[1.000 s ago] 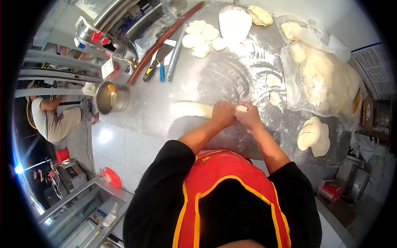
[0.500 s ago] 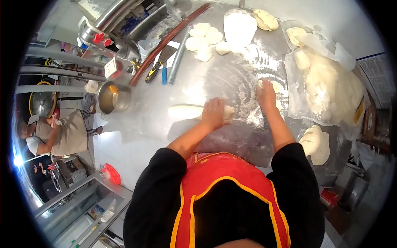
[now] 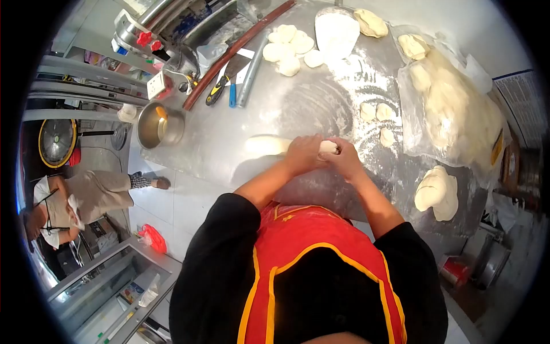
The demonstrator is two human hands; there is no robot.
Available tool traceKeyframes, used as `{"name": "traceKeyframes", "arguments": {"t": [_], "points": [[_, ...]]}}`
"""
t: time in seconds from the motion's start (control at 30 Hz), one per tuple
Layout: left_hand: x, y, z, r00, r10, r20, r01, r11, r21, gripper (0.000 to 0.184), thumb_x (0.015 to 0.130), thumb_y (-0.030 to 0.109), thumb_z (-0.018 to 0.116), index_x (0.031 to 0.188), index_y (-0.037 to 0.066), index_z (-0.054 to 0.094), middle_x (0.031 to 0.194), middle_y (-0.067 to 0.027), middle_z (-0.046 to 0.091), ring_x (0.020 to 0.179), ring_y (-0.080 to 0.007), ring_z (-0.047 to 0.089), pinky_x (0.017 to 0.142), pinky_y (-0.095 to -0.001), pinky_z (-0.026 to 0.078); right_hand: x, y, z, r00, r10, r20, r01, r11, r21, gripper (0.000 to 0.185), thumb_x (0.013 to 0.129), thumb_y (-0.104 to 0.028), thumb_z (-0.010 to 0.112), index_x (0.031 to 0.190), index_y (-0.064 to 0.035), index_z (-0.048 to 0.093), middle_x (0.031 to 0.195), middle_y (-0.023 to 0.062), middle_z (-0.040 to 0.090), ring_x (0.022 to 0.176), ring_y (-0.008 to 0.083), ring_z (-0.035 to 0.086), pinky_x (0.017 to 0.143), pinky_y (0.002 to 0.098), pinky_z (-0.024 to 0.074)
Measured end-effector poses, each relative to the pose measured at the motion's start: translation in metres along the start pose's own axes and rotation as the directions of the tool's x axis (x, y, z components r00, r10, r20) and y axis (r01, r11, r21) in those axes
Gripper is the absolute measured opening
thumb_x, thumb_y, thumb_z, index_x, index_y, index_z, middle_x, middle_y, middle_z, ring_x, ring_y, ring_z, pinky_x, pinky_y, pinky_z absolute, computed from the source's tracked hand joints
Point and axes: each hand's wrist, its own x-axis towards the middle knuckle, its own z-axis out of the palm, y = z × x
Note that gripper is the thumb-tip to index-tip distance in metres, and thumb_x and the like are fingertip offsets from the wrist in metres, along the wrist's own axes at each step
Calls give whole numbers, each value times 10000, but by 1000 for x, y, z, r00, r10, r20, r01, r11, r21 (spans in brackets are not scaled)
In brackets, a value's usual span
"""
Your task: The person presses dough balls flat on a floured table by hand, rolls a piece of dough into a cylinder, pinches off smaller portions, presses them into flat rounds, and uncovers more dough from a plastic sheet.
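Observation:
A long roll of dough (image 3: 267,145) lies on the metal worktop, stretching left from my hands. My left hand (image 3: 303,155) is wrapped over the roll near its right end. Beside it, my right hand (image 3: 345,159) grips the tip of the same roll, and the pale end shows between the two hands. Several small dough pieces, one of them a round lump (image 3: 387,137), rest on the floured patch to the right. Further right sits a larger folded dough piece (image 3: 436,194).
Flattened dough rounds (image 3: 288,50) lie at the back near a heap of flour (image 3: 337,35). A plastic-covered dough mass (image 3: 452,109) fills the right side. A scraper (image 3: 217,90), a grey rod (image 3: 252,71) and a metal pot (image 3: 161,124) are left. Another person (image 3: 86,198) stands beyond.
My right hand has come from the floured patch to the roll's end, leaving small dough pieces there. My left hand stays on the roll. The other person has shifted position.

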Motion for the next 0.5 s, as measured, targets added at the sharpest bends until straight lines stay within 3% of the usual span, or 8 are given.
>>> {"name": "traceKeyframes", "arguments": {"t": [0.1,0.2,0.3,0.4,0.5], "points": [[4,8,6,999,-44,-9,45,998,38,326,726,340,695,933,104,604,893,-118,652,874,-321,621,775,-443,457,-11,-10,5,989,-73,-127,46,979,-201,381,701,-160,741,1043,-16,651,851,72,664,763,142,616,704,286,497],[2,15,7,998,-49,-31,51,995,84,247,720,317,677,854,114,630,855,-106,658,838,-306,629,760,-429,462,-14,-17,6,978,-100,-182,59,974,-218,348,654,-216,700,952,-39,659,831,171,669,783,256,663,712,350,511],[4,19,8,999,-54,0,54,989,136,189,716,296,664,785,121,648,802,-99,662,792,-296,638,745,-421,468,-16,-19,4,981,-77,-178,37,975,-219,311,649,-198,679,917,-42,656,779,166,658,740,249,655,693,345,509],[7,25,4,989,-107,98,88,978,189,182,719,300,655,761,123,669,802,-105,674,781,-295,652,738,-418,479,-17,-15,1,983,-84,-165,54,982,-181,229,675,-136,658,874,-23,658,722,56,628,682,135,590,626,276,479],[15,28,5,962,-198,187,147,956,254,214,735,322,648,759,113,688,808,-123,685,790,-298,668,712,-417,499,-26,-25,-7,990,-64,-126,48,991,-123,259,673,-145,664,896,-16,647,717,131,626,659,182,609,631,310,490]]}}
